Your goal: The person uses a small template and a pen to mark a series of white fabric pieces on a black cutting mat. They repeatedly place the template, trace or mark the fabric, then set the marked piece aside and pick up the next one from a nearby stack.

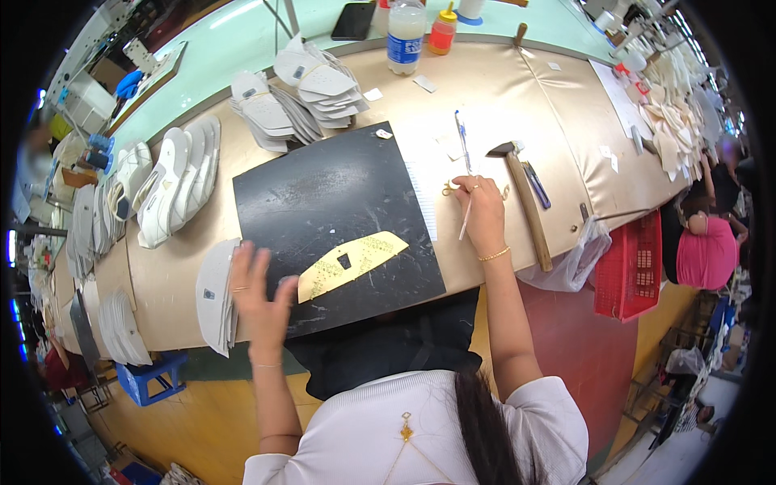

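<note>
My left hand, a little blurred, has its fingers stretched and thumb apart beside a stack of grey-white shoe upper pieces. Its fingers reach the stack's right edge; whether they touch is unclear. On the black mat lies a yellow curved piece with print and a small dark cutout. Over the table right of the mat, my right hand is closed on a thin pale pen-like stick, pointing down. Gold scissors lie partly hidden by that hand. A blue-and-white pen lies just beyond it.
A hammer and a dark blue pen lie to the right. Bundled grey pieces stand behind the mat, near a bottle. More white pieces are at left. A red crate stands below the table's right edge.
</note>
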The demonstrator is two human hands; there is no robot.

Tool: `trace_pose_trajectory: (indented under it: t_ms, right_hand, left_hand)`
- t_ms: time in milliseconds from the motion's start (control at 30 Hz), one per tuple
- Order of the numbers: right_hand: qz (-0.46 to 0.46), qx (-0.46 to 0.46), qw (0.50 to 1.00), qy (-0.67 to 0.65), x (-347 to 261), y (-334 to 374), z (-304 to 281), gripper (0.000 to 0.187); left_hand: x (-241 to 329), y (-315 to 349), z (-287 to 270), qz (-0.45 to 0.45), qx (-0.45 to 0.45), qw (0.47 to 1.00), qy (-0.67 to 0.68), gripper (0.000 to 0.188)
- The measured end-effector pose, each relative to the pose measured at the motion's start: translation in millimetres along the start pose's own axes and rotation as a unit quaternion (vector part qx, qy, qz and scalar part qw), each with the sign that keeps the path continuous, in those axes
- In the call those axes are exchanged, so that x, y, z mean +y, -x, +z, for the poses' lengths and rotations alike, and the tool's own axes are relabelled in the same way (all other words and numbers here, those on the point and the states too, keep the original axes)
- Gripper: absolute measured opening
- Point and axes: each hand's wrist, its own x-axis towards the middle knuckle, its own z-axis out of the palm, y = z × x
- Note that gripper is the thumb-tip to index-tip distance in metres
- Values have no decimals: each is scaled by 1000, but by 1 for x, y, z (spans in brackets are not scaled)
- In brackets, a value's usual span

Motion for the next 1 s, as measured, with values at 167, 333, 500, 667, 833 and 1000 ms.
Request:
trace_pose_trajectory:
  t_ms: [167,333,500,667,833,1000]
  right_hand:
    - [45,6,992,-118,-13,-13,-2,18]
    - [-2,-34,985,-167,-20,-16,-10,20]
    - [-49,-35,995,-85,-10,-27,-13,31]
    - [-20,-91,993,-69,-52,-39,-28,28]
    - [-117,-113,972,-167,-31,-77,18,32]
    - [-198,-106,967,-123,-112,-61,14,29]
  left_hand:
    - [-128,32,-54,-283,78,954,-55,73]
    - [-184,65,-61,-429,-45,893,128,96]
    - [-150,4,-78,-414,-189,878,146,107]
    - [-120,30,-73,-341,-190,921,17,101]
    - [-102,37,-57,-290,-127,949,11,86]
    - [-113,28,-67,-293,-161,939,84,80]
